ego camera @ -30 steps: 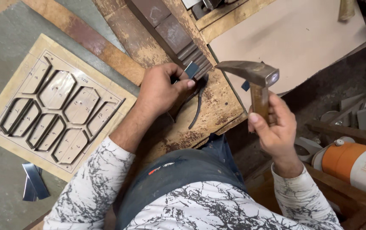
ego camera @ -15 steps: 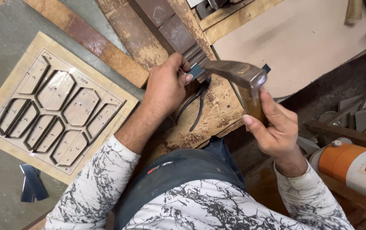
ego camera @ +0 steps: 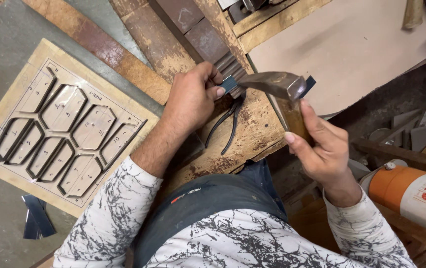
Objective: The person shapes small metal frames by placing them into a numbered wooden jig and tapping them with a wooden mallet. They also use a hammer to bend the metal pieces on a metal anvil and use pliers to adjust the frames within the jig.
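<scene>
My left hand (ego camera: 192, 99) pinches a short blue-grey metal strip (ego camera: 230, 84) and holds it on a worn wooden block (ego camera: 252, 134). My right hand (ego camera: 317, 144) grips the wooden handle of a hammer (ego camera: 277, 85). The steel hammer head lies right over the strip, next to my left fingertips. Black pliers (ego camera: 225, 124) lie on the block just below my left hand.
A plywood board (ego camera: 64, 129) with several metal strip shapes set into it lies at the left. Loose blue metal strips (ego camera: 37, 221) lie on the floor near it. An orange and white container (ego camera: 411, 193) stands at the right, a brown sheet (ego camera: 352, 44) behind.
The hammer was raised a second ago and has come down to the left onto the strip. My left hand has kept holding the strip in place.
</scene>
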